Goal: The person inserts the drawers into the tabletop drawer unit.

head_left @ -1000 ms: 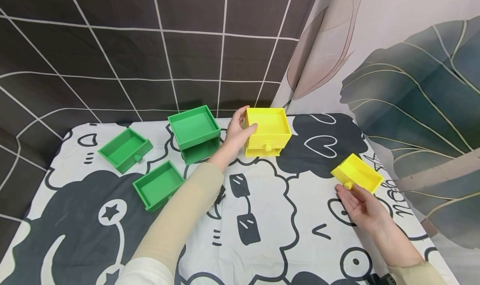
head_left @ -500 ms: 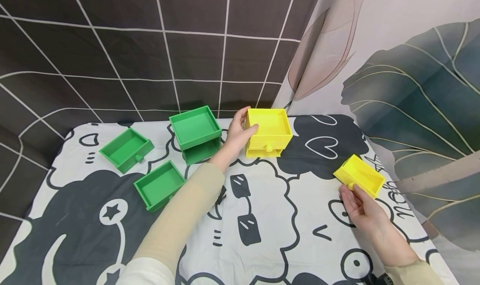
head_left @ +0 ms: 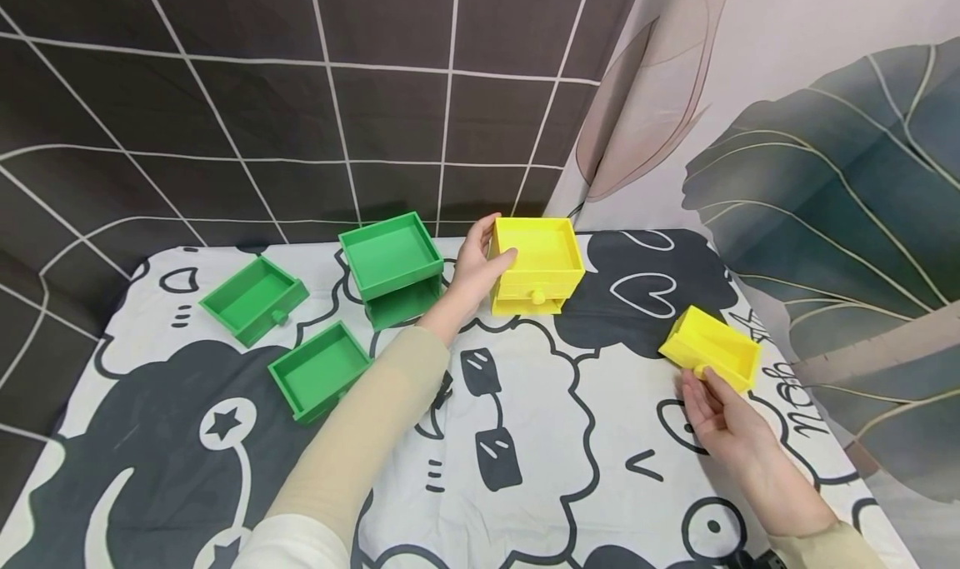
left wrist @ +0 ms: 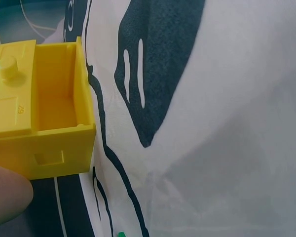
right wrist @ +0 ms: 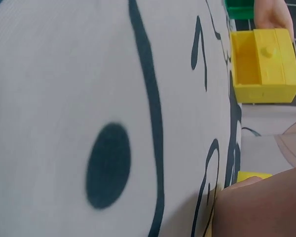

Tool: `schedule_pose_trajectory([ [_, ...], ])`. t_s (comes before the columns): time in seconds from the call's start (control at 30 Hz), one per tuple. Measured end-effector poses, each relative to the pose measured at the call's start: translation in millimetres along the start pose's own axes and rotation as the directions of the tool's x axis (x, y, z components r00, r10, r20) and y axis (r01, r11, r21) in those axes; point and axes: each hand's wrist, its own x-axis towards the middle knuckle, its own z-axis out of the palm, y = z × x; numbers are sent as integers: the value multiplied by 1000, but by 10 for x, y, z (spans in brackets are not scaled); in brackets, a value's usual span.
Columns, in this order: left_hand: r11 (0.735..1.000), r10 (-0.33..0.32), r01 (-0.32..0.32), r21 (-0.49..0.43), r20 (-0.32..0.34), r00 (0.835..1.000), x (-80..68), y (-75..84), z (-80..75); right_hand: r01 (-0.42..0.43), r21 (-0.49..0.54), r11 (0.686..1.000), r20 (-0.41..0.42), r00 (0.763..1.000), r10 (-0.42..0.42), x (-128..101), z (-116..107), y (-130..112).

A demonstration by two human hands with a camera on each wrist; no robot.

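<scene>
Cartoon cloth (head_left: 525,436) — 2 hands (head_left: 480,265) on yellow drawers (head_left: 536,261).

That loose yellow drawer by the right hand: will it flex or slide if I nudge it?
The yellow drawer looks like rigid moulded plastic, so probably stiff. Empty and thin-walled, likely light. On the printed tablecloth it may drag rather than glide; its flat base shouldn't tip easily.

Both arms wear long, close-fitting beige sleeves (head_left: 360,436) reaching the wrists, leaving the hands bare.

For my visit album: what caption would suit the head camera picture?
Left hand grips a yellow drawer cabinet while the right hand touches a loose yellow drawer; green drawers lie nearby.
</scene>
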Motion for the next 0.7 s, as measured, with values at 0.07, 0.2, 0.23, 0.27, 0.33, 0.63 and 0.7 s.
schedule_pose_trajectory([
  [0.07,1000,0,0,-2,-1,1000,1,-2,1,-8,1,1000,7,1000,8,-7,14,21],
  [0.2,1000,1,-1,-3,-2,1000,-1,0,2,-11,-21,1000,13,1000,11,-18,53,70],
  [0.23,1000,1,-1,-2,-2,1000,-3,0,3,-11,-32,999,18,1000,12,-21,62,81],
  [0.27,1000,3,-3,-2,-2,1000,-4,1,3,-10,-44,999,22,1000,11,-23,72,93],
  [0.33,1000,4,-4,-1,-2,1000,-7,2,3,-18,-58,998,32,999,20,-28,87,116],
  [0.63,999,17,-16,-34,5,1000,-2,-8,-1,-50,-106,993,73,996,58,-29,137,225],
  [0.7,999,19,-19,-38,5,1000,-4,-10,-5,-51,-127,991,79,995,61,-23,155,254],
])
